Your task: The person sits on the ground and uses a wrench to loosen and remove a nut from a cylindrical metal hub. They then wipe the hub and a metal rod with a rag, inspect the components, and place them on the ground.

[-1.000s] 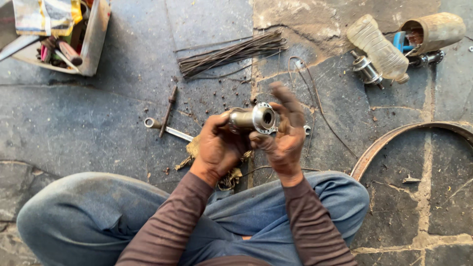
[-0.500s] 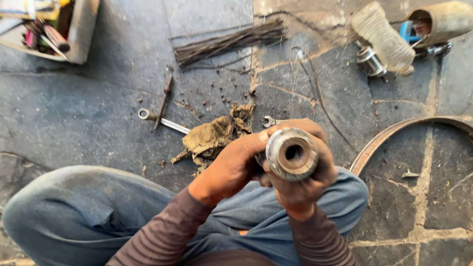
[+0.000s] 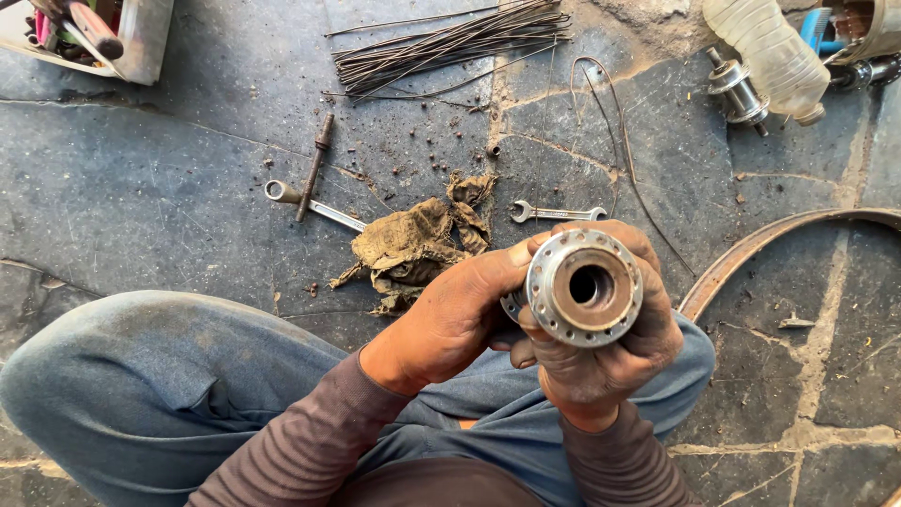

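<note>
- Floor [image 3: 169,197]: dark stone slabs with pale cracked joints; the widest bare patch lies to the left, between the box and the knee.
- Rim [image 3: 751,249]: a rusty curved hoop arcing across the right side, just beside the right hand.
- Spokes [image 3: 450,42]: a loose bundle of thin wires at the top edge, well apart from the hands.
- Rag [image 3: 413,244]: dirty and crumpled, on the floor just beyond the left hand.
- Bottle [image 3: 765,56]: clear plastic, lying top right beside a second hub.
- Left hand [image 3: 455,314]: grip clenched round the hub's far body, thumb along its flange.
- Right hand [image 3: 610,361]: grip clenched under and behind the hub, fingers curling over its top.
- Hub [image 3: 584,288]: grimy metal, held above the lap, open bore facing the camera, round flange ringed with small holes.
- Two spanners [image 3: 558,214] lie on the floor, one on either side of the rag.
</note>
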